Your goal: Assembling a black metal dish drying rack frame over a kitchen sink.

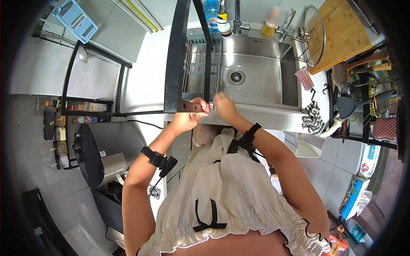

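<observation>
A black metal rack frame (174, 64) stands upright over the counter, left of the sink. My left hand (190, 118) is closed around its near lower end, where a row of small holes shows. Just to the right, my right hand (225, 106) has its fingers pinched together beside that end. A small shiny piece (211, 106) sits between the two hands; its kind is too small to tell. What the right fingers hold is hidden.
Beyond my hands is a steel sink (256, 96) with a wire drainer basket (198, 64) at its left. Cutting board (341, 34), glass lid (317, 36) and hanging utensils (367, 102) stand right. Another black frame (66, 85) and a spice rack (64, 136) are left.
</observation>
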Demonstrator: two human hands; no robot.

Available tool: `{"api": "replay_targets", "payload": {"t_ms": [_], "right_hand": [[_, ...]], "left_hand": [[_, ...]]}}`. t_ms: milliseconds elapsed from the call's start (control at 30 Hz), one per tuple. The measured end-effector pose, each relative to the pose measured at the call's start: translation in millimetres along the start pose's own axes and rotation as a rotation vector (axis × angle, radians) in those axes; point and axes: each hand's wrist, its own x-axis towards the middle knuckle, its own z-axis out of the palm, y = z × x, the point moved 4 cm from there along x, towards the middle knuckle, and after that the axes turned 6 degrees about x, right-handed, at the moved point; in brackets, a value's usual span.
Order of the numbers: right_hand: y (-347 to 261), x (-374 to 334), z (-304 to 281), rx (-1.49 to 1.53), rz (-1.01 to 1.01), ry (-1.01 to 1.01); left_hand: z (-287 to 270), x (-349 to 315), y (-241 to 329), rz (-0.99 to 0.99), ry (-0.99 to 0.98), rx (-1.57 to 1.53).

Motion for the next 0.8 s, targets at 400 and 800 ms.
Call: {"api": "replay_targets", "payload": {"t_ms": [400,800], "right_hand": [[-3.8,-29.2,-4.8,0.030,-0.552,0.128],[1.3,-26.2,19.2,0.490,-0.081,0.022]], "left_hand": [[4.9,-3.8,11.8,-0.091,0.045,-0.113],[-10.8,-2.5,23.3,0.017,0.104,-0.030]]}}
